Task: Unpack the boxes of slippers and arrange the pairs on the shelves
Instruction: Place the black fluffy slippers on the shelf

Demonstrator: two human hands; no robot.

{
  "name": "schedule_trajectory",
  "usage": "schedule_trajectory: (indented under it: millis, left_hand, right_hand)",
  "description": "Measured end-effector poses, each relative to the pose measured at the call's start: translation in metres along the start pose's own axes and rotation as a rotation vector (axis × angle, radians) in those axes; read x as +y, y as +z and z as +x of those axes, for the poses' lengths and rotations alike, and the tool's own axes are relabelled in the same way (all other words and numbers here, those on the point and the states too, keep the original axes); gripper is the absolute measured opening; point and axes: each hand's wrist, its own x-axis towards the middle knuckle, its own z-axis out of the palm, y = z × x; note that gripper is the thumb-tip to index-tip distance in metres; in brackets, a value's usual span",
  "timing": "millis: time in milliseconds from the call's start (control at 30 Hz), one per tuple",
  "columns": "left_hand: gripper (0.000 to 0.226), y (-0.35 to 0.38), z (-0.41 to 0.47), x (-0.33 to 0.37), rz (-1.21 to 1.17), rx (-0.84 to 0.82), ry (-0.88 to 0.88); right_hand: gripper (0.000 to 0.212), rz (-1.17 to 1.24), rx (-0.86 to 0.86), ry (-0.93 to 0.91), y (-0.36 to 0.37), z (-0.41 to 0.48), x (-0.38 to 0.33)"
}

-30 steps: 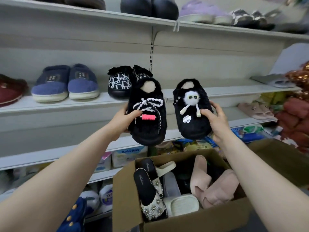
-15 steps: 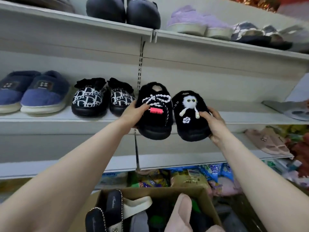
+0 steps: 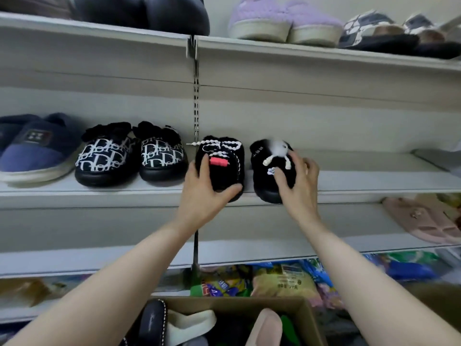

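Note:
Two black fuzzy slippers sit on the middle shelf (image 3: 374,181), toes toward me. The left slipper (image 3: 224,156) has white beaded lacing and a pink tag; my left hand (image 3: 207,191) grips its toe, thumb under the front. The right slipper (image 3: 267,171) carries a white pompom figure; my right hand (image 3: 299,178) holds its outer side with curled fingers. Both toes overhang the shelf edge slightly. The open cardboard box (image 3: 306,313) below holds more slippers, among them a black studded one (image 3: 152,320) and a pink one (image 3: 264,328).
Left on the same shelf stand a black-and-white patterned pair (image 3: 129,156) and a blue pair (image 3: 35,151). The upper shelf holds dark, lilac (image 3: 282,26) and checked slippers. Pink sandals (image 3: 424,218) lie lower right. Snack packets (image 3: 274,280) fill the bottom shelf.
Both hands carried the black slippers from mid-air up and forward onto the middle shelf, beside the patterned pair. The view tilted up, so less of the box shows.

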Motion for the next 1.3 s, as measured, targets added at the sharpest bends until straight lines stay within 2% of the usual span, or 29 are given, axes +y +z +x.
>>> schedule_trajectory:
  millis: [67,100,233,533,733,833,900,1067,1300]
  left_hand:
    - [0.112,0.005,-0.011,-0.008,0.123,-0.041,0.072]
    - [0.112,0.006,-0.012,-0.012,0.144,-0.035,0.092]
    - [0.106,0.009,-0.002,-0.013,0.163,-0.023,0.099]
    - [0.109,0.036,0.032,-0.008,0.287,-0.026,0.011]
    - [0.109,0.044,0.038,-0.002,0.325,-0.034,-0.013]
    - [0.1,0.031,0.036,0.001,0.347,-0.089,-0.022]
    - [0.087,0.017,0.034,0.001,0.437,-0.104,0.029]
    - [0.058,-0.031,0.015,-0.008,0.676,-0.011,0.339]
    - [0.053,-0.126,-0.032,-0.047,0.798,0.024,0.365]
  right_hand:
    - [0.06,-0.209,-0.054,-0.205,0.005,-0.014,0.007]
    - [0.063,-0.286,-0.067,-0.235,0.008,-0.015,0.012]
    - [0.068,-0.329,-0.128,-0.212,0.015,0.005,0.012]
    - [0.069,-0.511,-0.345,-0.122,0.033,0.054,0.023]
    - [0.066,-0.559,-0.414,-0.133,0.031,0.06,0.022]
    - [0.063,-0.616,-0.42,-0.167,0.022,0.058,0.014]
    - [0.059,-0.694,-0.4,-0.221,0.013,0.055,0.007]
    - [0.054,-0.74,-0.316,-0.495,-0.001,0.04,-0.018]
    - [0.05,-0.659,-0.353,-0.819,0.036,-0.009,-0.095]
